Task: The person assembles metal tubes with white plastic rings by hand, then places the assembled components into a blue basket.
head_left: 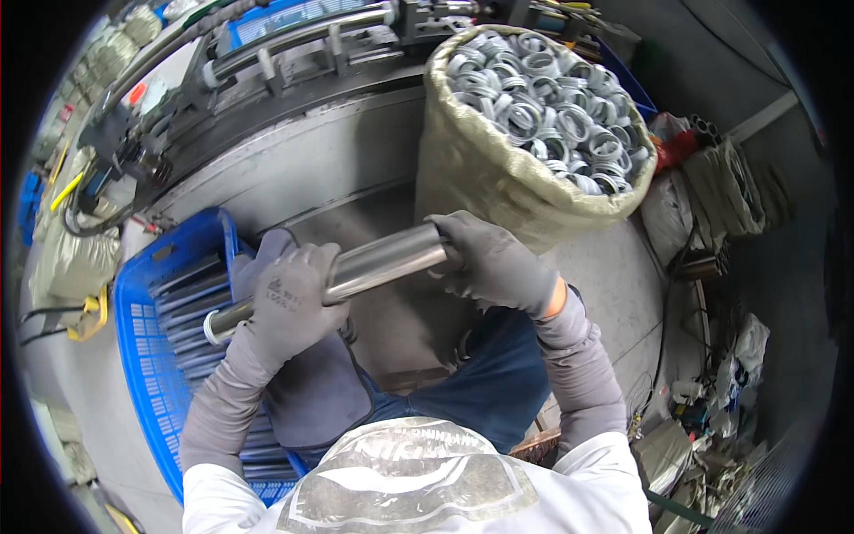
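A shiny metal tube (384,260) lies slantwise across my lap, held up in both gloved hands. My left hand (294,298), in a grey glove, is wrapped round the tube toward its lower left end. On that end sits a white ring (212,327). My right hand (498,262), also gloved, closes over the tube's upper right end and hides it. Under the left forearm a dark grey pad (316,396) covers my thigh. To the left stands a blue plastic basket (133,356) with several dark metal tubes (191,307) in it.
A large woven sack (498,182) full of whitish-grey rings (543,98) stands ahead on the right. Along the far side runs a machine bench (294,133) with long rods. Folded sacks (729,196) and loose clutter (712,400) lie on the right.
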The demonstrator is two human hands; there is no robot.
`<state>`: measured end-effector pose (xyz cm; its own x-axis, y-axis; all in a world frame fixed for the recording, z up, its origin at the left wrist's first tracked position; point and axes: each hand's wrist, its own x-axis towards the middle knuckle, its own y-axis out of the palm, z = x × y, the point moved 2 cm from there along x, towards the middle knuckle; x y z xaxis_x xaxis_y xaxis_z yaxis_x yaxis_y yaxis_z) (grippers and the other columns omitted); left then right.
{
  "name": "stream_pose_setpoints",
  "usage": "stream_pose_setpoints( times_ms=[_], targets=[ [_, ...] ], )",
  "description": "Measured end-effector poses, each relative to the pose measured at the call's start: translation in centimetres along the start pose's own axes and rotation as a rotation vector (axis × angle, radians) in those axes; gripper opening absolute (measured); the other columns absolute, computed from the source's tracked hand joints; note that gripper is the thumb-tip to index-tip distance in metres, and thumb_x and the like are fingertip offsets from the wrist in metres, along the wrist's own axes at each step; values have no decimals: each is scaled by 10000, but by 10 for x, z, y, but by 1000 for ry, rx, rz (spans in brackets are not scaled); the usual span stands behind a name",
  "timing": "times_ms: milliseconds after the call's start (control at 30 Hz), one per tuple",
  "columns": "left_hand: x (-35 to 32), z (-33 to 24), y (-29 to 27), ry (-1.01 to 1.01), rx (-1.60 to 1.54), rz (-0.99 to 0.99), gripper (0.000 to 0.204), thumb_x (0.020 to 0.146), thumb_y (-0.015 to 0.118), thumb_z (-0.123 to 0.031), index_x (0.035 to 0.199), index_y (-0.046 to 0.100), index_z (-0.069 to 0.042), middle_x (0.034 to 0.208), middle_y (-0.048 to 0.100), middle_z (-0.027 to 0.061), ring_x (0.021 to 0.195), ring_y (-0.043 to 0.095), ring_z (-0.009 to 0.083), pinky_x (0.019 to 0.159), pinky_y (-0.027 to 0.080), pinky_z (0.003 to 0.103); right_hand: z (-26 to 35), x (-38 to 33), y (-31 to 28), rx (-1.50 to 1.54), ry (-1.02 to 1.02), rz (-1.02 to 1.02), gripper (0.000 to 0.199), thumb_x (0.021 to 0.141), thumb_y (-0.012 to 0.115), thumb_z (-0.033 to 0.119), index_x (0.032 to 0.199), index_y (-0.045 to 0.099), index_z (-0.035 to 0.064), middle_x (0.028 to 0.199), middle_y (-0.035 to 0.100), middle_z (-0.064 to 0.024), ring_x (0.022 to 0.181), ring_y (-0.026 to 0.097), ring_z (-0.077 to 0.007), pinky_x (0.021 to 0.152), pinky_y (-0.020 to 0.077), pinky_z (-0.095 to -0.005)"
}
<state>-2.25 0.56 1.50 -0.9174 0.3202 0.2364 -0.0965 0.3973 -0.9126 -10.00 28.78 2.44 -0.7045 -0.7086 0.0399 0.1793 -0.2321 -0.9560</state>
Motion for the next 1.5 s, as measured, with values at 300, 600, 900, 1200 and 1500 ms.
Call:
stream_pose_setpoints(
  times_ms=[300,600,900,1200,1500],
  targets=[
    [-1,-6,5,-5,42,37,427,745,794,-236,1065,580,-52,962,656,153,944,690,336,819,547,458,13,14,89,1387,193,-593,471,1035,625,135,1470,550,-31,1312,692,-151,1120,712,-262,983,600,-388],
    [-5,-8,8,-28,166,100,448,745,818,-255,1061,565,-63,990,649,130,949,693,303,828,547,427,34,22,67,639,190,-822,339,1078,479,238,1151,704,-5,1049,760,-146,971,758,-283,886,604,-371],
    [-7,-1,15,-7,178,151,434,770,800,-263,1076,564,-65,995,647,127,975,690,303,830,550,420,39,25,77,1091,329,-700,321,1051,496,140,993,745,-55,977,742,-105,897,692,-163,857,538,-290],
    [-19,8,-18,44,22,81,640,758,781,-222,1329,584,-10,1117,675,195,1026,668,382,912,516,480,34,4,34,932,246,-814,283,1006,678,104,1268,725,6,1162,731,-77,1038,672,-150,937,526,-285],
    [-37,22,-9,-23,55,-4,597,747,781,-223,1291,632,-23,1126,682,206,1048,665,398,919,511,499,-153,-1,-106,-354,563,-631,346,869,810,247,1169,776,77,1266,711,-168,1172,666,-374,1057,506,-443]
  ],
)
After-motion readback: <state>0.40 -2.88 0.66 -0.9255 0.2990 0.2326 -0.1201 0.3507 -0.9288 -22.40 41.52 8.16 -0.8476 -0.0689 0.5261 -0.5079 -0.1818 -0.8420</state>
